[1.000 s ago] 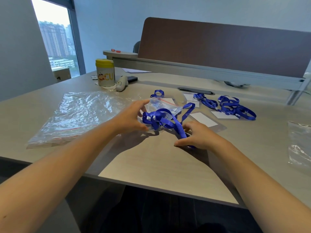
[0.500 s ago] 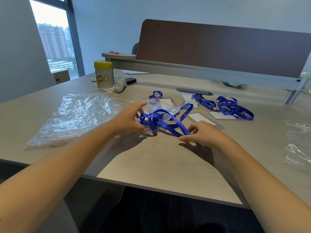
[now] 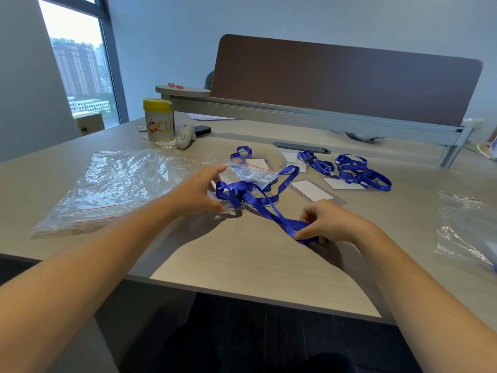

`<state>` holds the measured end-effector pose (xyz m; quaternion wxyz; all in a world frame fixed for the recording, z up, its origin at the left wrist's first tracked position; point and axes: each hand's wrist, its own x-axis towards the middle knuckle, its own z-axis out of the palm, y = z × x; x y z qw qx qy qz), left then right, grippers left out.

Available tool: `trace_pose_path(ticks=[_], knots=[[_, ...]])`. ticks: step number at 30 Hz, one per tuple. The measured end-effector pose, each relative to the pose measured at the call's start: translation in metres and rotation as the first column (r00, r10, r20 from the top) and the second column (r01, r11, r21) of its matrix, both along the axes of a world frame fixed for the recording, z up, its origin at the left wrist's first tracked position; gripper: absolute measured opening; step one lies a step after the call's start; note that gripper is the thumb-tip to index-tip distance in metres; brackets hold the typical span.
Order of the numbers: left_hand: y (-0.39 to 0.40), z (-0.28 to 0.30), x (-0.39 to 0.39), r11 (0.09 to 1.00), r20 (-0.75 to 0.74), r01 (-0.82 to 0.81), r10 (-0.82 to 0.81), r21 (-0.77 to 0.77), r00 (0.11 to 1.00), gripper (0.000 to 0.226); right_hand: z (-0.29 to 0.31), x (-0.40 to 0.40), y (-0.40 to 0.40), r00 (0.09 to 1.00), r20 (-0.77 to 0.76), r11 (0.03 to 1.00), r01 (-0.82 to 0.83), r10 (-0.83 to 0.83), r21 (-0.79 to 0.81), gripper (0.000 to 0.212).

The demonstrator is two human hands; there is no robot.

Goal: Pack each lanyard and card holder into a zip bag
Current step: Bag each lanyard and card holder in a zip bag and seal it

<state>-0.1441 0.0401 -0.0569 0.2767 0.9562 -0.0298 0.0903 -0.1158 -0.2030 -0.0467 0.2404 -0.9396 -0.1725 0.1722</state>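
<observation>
Nearest the viewer, the right hand [image 3: 332, 222] pinches the looped end of a long blue woven lanyard [image 3: 265, 204] between thumb and fingertips, low over the pale wood-grain laminate table [image 3: 242, 254]. From that pinch the strap runs up and left in loose coils to the left hand [image 3: 197, 193], whose thumb and fingers hold the near edge of a small clear zip bag with a red seal line [image 3: 250, 172].

Judged risks: the coils are slack and cross one another, so feeding them in as they lie could knot the strap or snag it on the bag's mouth; a pull from the right hand could drag the light bag out of the left hand's hold.

Hard to make out: whether the bag's mouth is open, and whether any of the strap or its card holder already lies inside, since clear film and blue coils overlap. The clip end is hidden among the coils.

Beyond lie white rectangular card holders [image 3: 312, 190], then a heap of further blue lanyards [image 3: 355, 172], not yet packed. A large crinkled clear plastic bag [image 3: 115, 184] lies to the left; another clear bag [image 3: 465, 227] is cut off at the right edge. Farthest stand a yellow-lidded white canister [image 3: 158, 119] and a brown desk divider panel [image 3: 344, 82].
</observation>
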Motion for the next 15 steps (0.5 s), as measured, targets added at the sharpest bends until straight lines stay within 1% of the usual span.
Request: trace_pose_path(ticks=[2, 5, 8, 12, 14, 15], knots=[[0.0, 0.0, -0.001, 1.0, -0.004, 0.0, 0.0, 0.001, 1.0, 0.086, 0.0, -0.001, 0.002, 0.999, -0.02, 0.999, -0.025, 0.026, 0.027, 0.014], [0.0, 0.001, -0.002, 1.0, -0.003, 0.003, -0.003, -0.002, 1.0, 0.086, 0.0, -0.003, 0.006, 0.998, -0.037, 0.995, -0.049, 0.052, 0.082, 0.012], [0.001, 0.001, -0.003, 1.0, -0.004, 0.007, -0.007, -0.011, 1.0, 0.085, 0.0, -0.004, 0.012, 0.998, -0.035, 0.975, -0.044, 0.053, 0.217, 0.012], [0.002, 0.003, -0.002, 0.999, -0.002, 0.005, -0.005, -0.036, 1.0, 0.087, 0.0, 0.003, 0.023, 0.999, 0.012, 0.896, 0.038, -0.048, 0.443, 0.011], [0.002, 0.004, -0.003, 0.999, -0.004, 0.004, -0.004, -0.045, 1.0, 0.086, 0.0, 0.006, 0.033, 0.992, 0.013, 0.838, 0.097, -0.123, 0.538, 0.002], [0.002, 0.005, -0.003, 0.999, -0.004, 0.004, -0.005, -0.049, 1.0, 0.086, 0.0, 0.009, 0.037, 0.987, 0.014, 0.805, 0.121, -0.159, 0.58, 0.007]])
